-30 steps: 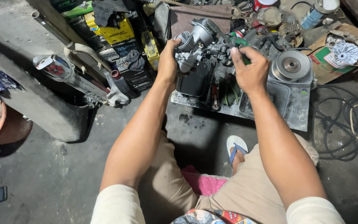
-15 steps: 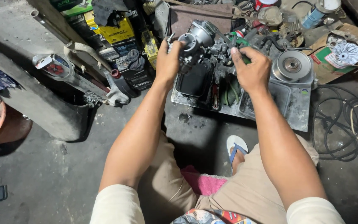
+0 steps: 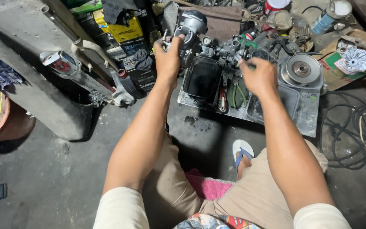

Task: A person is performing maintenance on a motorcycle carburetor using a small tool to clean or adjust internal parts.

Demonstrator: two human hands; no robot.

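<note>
Both arms are stretched forward from a seated position over the bent knees, elbows nearly straight. The left hand (image 3: 168, 59) is raised with its back turned to the camera, and its fingers (image 3: 176, 41) are clamped on the grey metal carburetor (image 3: 191, 29), which is held up above the far left part of the metal tray (image 3: 306, 121). The right hand (image 3: 259, 76) is lowered over the middle of the tray, knuckles upward; its fingers (image 3: 246, 63) are curled together at the cluster of small engine parts (image 3: 233, 46) just beside the carburetor, though it cannot be told whether anything is pinched, since the fingertips are hidden behind the hand.

The tray is set on the concrete floor. A black rectangular container (image 3: 202, 78) is seen on it directly below the carburetor, and a red-handled tool (image 3: 222, 99) lies just to its right. A round metal pulley (image 3: 300, 70) rests at the tray's right end. Coiled black cable (image 3: 348, 135) lies on the floor to the right, near a cardboard box (image 3: 339, 63). To the left, a chromed exhaust pipe (image 3: 70, 72) is leaned against a concrete block (image 3: 30, 85), with a yellow box (image 3: 125, 27) behind it. A blue-strapped sandal (image 3: 243, 152) is visible between the legs, near the tray's front edge.
</note>
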